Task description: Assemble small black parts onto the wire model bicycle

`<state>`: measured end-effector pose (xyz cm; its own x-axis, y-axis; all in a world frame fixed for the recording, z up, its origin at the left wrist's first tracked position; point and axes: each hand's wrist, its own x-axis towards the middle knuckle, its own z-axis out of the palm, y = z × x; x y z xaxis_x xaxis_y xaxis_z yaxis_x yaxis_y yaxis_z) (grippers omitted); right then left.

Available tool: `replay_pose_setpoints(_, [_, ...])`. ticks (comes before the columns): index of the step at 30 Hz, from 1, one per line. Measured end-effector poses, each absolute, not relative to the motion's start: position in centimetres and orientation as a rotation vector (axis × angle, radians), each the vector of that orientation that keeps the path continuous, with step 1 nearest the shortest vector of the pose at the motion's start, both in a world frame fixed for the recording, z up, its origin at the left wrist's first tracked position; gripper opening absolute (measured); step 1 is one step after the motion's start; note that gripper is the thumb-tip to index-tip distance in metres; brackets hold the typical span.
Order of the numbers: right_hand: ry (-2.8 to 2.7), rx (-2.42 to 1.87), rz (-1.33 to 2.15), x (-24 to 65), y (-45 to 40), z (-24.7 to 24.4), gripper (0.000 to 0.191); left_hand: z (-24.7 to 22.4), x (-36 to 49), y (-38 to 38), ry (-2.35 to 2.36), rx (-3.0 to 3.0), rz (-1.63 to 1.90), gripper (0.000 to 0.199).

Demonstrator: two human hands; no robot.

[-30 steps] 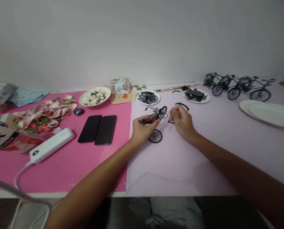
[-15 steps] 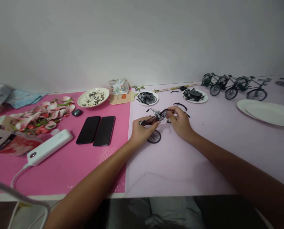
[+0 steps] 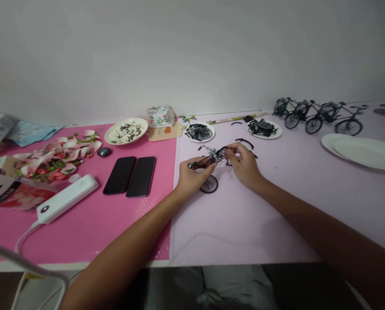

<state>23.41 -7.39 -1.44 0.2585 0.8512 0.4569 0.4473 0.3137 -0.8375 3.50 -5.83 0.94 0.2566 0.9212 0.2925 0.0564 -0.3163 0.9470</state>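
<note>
Both hands meet over the pale pink mat around a small model bicycle frame with silver handlebars. My left hand is closed on its seat end, thumb across the dark tubes. My right hand pinches the other end of the frame, near a curved black part and silver pieces; exactly what its fingertips grip is too small to tell. A loose spoked wheel lies on the mat just below my left hand. Curved black strips rest behind my right hand.
Plates of black parts stand behind the hands. Assembled model bicycles and white plates are at the right. Two phones, a power bank, petals and a bowl lie left.
</note>
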Motion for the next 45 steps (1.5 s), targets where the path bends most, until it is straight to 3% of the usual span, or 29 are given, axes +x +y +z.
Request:
replay_pose_setpoints(12, [-1.350,-1.312,0.411,23.3,-7.4,-1.3,0.038,1.5,3.5,-6.1,0.919,1.630,1.182,0.015])
replay_pose_setpoints(25, [-1.614,-1.303,0.156,22.7,-8.7,-0.1,0.011,0.4,3.5,-5.2,0.930,1.649,1.255,0.016])
replay_pose_setpoints(33, [-1.696,-1.377,0.053,22.8,-8.4,-0.1,0.024,0.2,3.4,-5.2,0.948,1.647,1.241,0.015])
replay_pose_setpoints(40, [-1.708,-1.440,0.262,22.9,-8.6,0.1,0.043,0.2,3.6,-5.3,0.948,1.656,1.234,0.016])
replay_pose_setpoints(45, [-1.653,-1.398,0.350,22.6,-8.9,0.3,0.034,0.4,3.5,-5.5,0.936,1.670,1.246,0.013])
